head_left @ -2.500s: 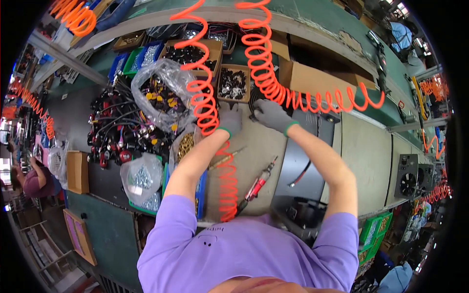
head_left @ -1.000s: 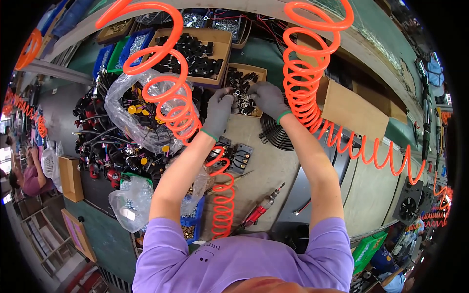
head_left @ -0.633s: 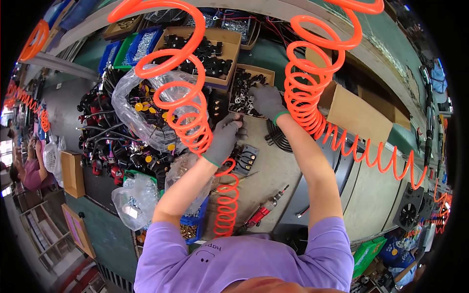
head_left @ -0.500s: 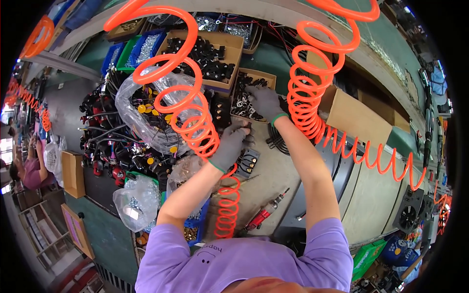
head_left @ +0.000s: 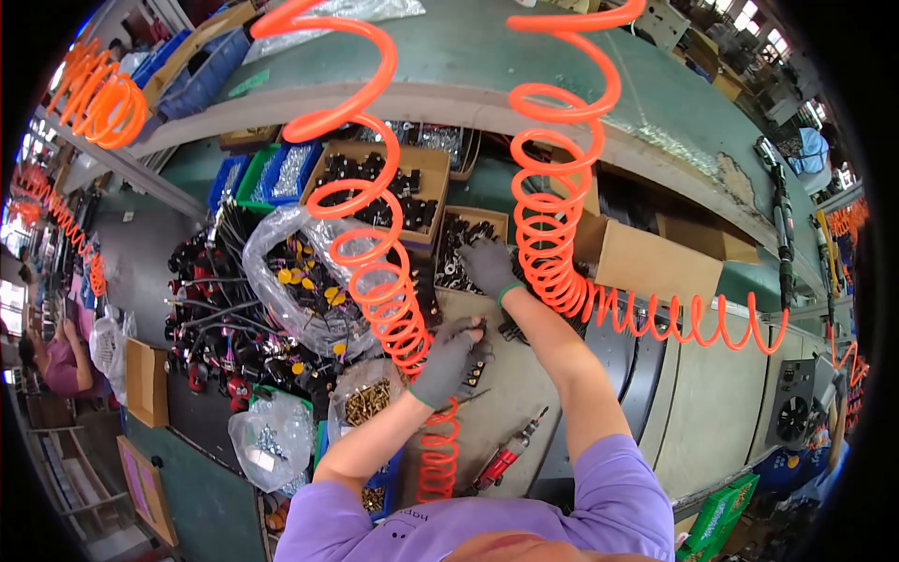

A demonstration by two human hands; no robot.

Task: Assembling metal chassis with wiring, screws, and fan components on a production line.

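Note:
My right hand (head_left: 489, 266), in a grey glove, reaches into a small cardboard box (head_left: 508, 228) of loose black and metal parts. Its fingers bend down among these parts; what they pinch is hidden. My left hand (head_left: 448, 363), gloved with bare fingertips, is curled closed above the bench; whatever is in it cannot be made out. Partly under that hand lies a dark block with brass-coloured terminals (head_left: 476, 373). A red and black power screwdriver (head_left: 506, 459) rests on the bench nearer to me, its tip pointing away.
Orange coiled hoses (head_left: 382, 295) hang beside both hands. Left of them lie a clear plastic bag (head_left: 272, 248) and dark wired parts (head_left: 201, 323). Behind stand a box of black parts (head_left: 426, 220) and blue bins (head_left: 292, 173). An open carton (head_left: 655, 272) is at right. A person (head_left: 70, 361) sits far left.
The view has tilted up, showing more of the shelf. My right hand stays in the small box with its fingers lower among the parts. My left hand remains near the terminal block.

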